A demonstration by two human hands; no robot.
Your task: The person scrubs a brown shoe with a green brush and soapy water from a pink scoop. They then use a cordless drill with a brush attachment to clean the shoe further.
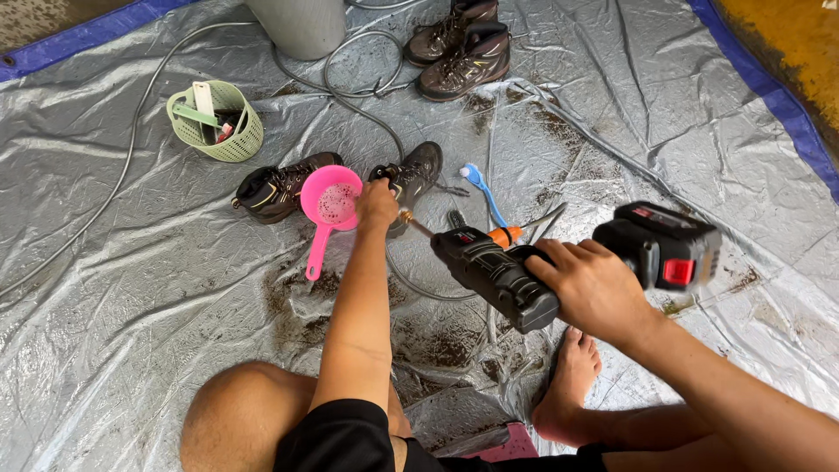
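My right hand [594, 288] grips a black cordless spray gun [498, 273] with a red-and-black battery pack [666, 245]; its brass nozzle [409, 218] points left at a dark boot [415, 175]. My left hand [377, 205] reaches forward and holds that boot at its top. A pink scoop [330, 205] with foamy liquid lies between this boot and a second dark boot [275, 188] lying on its side. A blue brush [481, 188] rests just right of the held boot.
A muddy grey tarp [131, 288] covers the ground. A green basket [217, 121] with tools stands at left. Another pair of boots [461, 44] and a grey bucket [299, 26] are at the back. Hoses [358, 92] snake across. My bare foot [568, 380] rests at front.
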